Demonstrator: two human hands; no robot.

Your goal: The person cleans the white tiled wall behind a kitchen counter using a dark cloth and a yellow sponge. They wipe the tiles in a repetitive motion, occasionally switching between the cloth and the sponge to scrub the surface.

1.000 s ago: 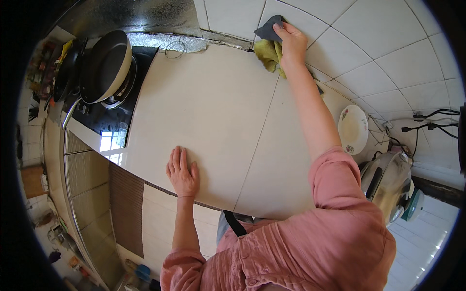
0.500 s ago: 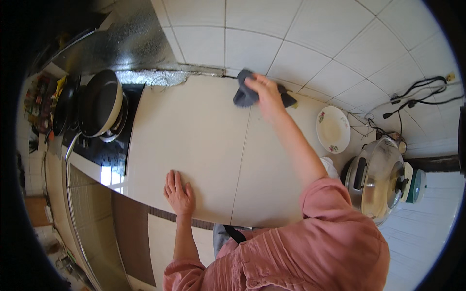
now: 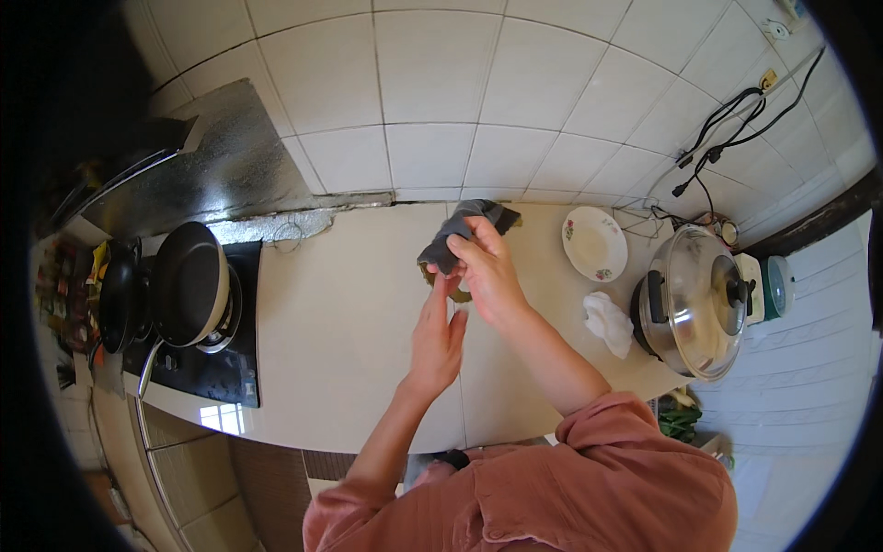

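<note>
Grey cloth, long axis slanting toward lower left, right fingers grasping it, hold of left fingers unclear

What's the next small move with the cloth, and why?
Probably use the left hand to help spread the grey-and-olive cloth: it looks bunched in the right hand's grip, and the left hand is open at its lower edge.
</note>
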